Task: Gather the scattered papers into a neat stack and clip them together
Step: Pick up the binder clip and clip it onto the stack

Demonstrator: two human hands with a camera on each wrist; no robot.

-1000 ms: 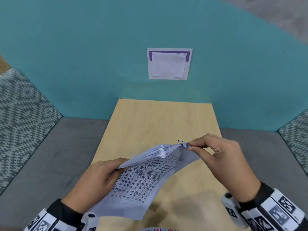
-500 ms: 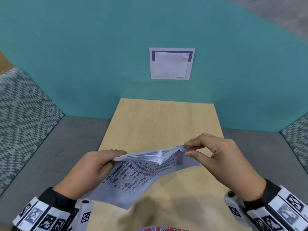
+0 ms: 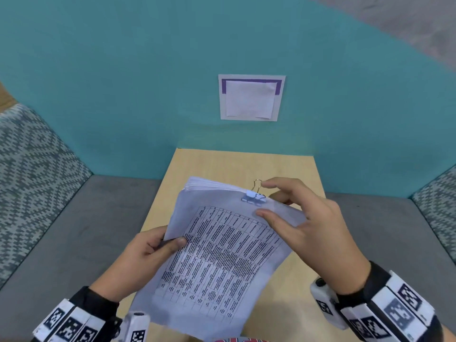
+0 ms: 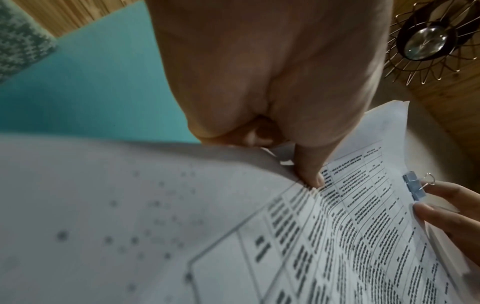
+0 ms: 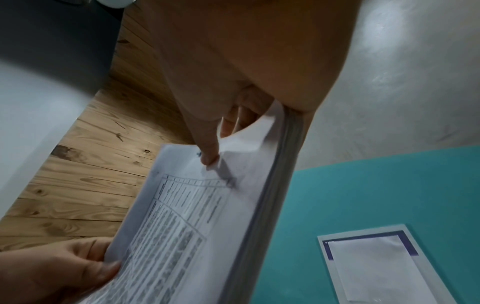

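Observation:
A stack of printed papers (image 3: 222,255) with a table of text on its top sheet is held up over the wooden table (image 3: 246,166). My left hand (image 3: 172,240) grips its left edge, thumb on top. A pale blue binder clip (image 3: 254,197) sits clamped on the stack's far right corner, one wire handle standing up. My right hand (image 3: 260,198) is at that corner: the index fingertip touches the wire handle, the thumb presses on the top sheet and the other fingers lie behind the stack. In the left wrist view the clip (image 4: 414,188) bites the paper edge.
The narrow table runs back to a teal wall (image 3: 123,95) that carries a taped white sheet with a purple border (image 3: 251,97). Grey seats (image 3: 74,230) with patterned cushions (image 3: 32,169) flank the table on both sides.
The stack has been tipped from nearly edge-on to face up. The right hand has let go of its pinch on the clip, which now stays clamped on the corner.

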